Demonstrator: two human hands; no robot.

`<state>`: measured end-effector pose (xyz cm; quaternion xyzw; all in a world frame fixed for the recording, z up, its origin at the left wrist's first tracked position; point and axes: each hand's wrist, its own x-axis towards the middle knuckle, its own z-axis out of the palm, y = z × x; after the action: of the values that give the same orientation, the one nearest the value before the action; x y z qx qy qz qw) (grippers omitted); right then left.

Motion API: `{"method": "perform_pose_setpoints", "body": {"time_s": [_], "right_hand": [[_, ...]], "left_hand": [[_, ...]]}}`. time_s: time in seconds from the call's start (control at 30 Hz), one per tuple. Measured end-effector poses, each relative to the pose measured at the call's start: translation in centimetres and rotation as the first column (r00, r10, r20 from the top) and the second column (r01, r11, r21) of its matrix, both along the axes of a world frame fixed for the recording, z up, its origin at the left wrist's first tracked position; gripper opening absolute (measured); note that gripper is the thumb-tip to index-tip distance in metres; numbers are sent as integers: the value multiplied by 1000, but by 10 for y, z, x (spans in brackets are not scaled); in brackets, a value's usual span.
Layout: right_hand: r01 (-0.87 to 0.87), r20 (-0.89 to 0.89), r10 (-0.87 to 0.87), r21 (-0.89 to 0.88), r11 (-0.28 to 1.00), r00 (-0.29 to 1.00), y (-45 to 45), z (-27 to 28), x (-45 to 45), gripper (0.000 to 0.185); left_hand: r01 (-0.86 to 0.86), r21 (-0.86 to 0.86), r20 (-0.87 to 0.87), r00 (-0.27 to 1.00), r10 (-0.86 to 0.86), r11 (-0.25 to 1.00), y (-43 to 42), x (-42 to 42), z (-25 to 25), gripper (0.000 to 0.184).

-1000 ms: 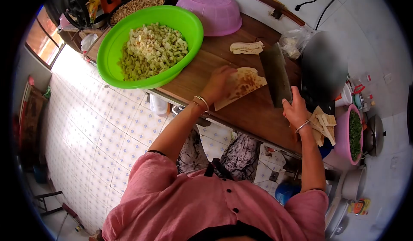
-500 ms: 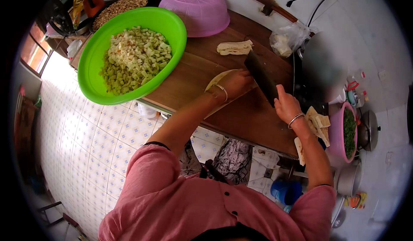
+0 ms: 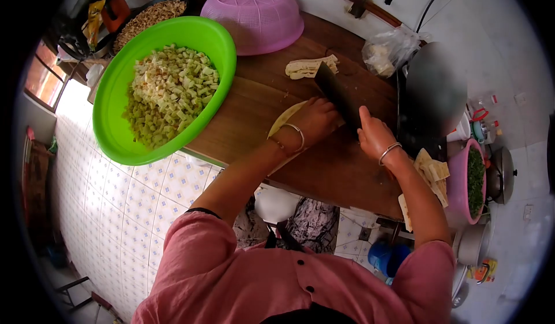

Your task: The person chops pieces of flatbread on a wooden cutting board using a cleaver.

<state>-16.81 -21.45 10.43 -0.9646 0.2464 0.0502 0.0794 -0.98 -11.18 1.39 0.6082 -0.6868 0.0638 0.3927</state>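
A cleaver (image 3: 340, 95) is in my right hand (image 3: 376, 134), whose fingers wrap its handle. The dark blade slants up and left, just right of my left hand (image 3: 315, 120). With curled fingers, my left hand holds down a pale yellow flat piece with a curved edge (image 3: 283, 119) on the wooden table (image 3: 243, 116). My hand and forearm cover most of that piece, and its exact kind is unclear. Beyond the blade tip lies a pale, layered strip (image 3: 309, 67). More pale flat pieces (image 3: 432, 170) lie beside my right forearm.
A green basin (image 3: 225, 63) of chopped pale-green vegetable stands at the left. Behind are an upturned pink colander (image 3: 254, 20) and a pan of brown bits (image 3: 150, 22). A plastic bag (image 3: 388, 52) and a pink basin of greens (image 3: 459, 185) are on the right.
The cleaver and both my hands have shifted slightly left and down in view, as the whole scene has tilted. Both grips look the same.
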Motion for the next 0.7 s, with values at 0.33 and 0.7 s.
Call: {"method": "perform_pose_setpoints", "body": {"time_s": [0.33, 0.7], "right_hand": [[51, -23, -53, -70, 996, 998, 19, 24, -8, 31], [4, -176, -4, 1, 1000, 984, 14, 24, 1, 30]], "left_hand": [[-19, 0, 17, 1000, 19, 1000, 4, 3, -1, 15], [-26, 20, -21, 999, 27, 999, -4, 5, -7, 15]]}}
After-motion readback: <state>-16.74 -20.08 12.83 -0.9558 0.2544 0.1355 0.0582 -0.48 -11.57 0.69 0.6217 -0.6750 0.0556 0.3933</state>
